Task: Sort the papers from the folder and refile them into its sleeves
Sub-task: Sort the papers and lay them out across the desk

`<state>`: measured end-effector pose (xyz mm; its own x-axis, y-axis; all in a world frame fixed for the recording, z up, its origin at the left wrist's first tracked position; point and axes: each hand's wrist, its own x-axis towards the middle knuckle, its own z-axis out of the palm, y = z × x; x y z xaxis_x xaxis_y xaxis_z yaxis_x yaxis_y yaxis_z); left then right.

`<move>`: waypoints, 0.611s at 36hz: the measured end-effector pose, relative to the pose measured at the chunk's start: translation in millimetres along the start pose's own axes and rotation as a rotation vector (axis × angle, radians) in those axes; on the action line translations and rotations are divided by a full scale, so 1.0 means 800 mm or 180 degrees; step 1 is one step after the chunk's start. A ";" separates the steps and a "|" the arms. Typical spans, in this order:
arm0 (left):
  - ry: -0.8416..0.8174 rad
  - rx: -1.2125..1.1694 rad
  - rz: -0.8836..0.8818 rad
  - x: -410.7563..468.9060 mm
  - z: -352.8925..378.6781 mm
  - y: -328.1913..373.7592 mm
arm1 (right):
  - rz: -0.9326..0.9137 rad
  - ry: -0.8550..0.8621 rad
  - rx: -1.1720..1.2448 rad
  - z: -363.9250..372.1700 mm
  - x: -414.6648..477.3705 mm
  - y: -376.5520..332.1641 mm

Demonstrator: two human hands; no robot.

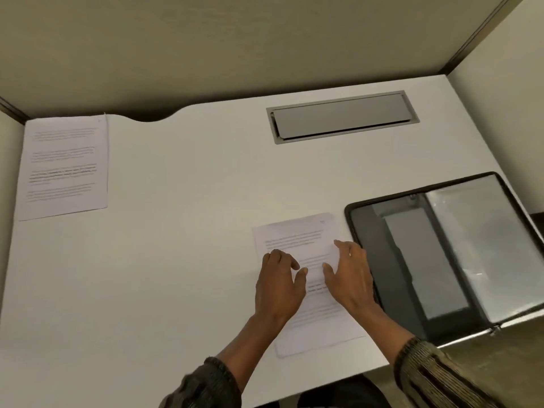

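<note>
Where fingers (pixel 345 247) rest, the paper (pixel 297 234) lies beneath.

No legible txt anywhere. On far-left sheet (pixel 63 169): four blocks of print, too blurred to read; tiny mark at far right corner, illegible. On near sheet (pixel 297 237), centre-right: several para. blocks, words unreadable; small mark at far right corner, prob. a page no., can't make out. On folder (pixel 426 188), right: nothing readable.
</note>
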<state>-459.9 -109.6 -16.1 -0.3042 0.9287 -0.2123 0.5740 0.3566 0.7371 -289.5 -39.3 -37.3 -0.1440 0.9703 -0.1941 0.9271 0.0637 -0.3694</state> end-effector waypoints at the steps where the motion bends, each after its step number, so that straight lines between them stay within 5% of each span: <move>1: -0.0029 -0.0020 -0.0081 0.000 0.010 0.006 | 0.0018 -0.0069 -0.0029 -0.002 0.002 0.005; 7: 0.0011 -0.0051 -0.0635 0.000 0.055 0.029 | 0.0021 -0.0300 -0.0064 -0.016 0.013 0.021; 22: 0.0356 -0.0127 -0.1339 0.011 0.078 0.057 | 0.0103 -0.0851 0.1534 -0.025 0.029 0.054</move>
<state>-388.6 -78.9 -24.5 -0.5871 0.6857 -0.4302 0.3534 0.6952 0.6260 -245.9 -9.2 -39.9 -0.2591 0.8730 -0.4131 0.6782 -0.1400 -0.7214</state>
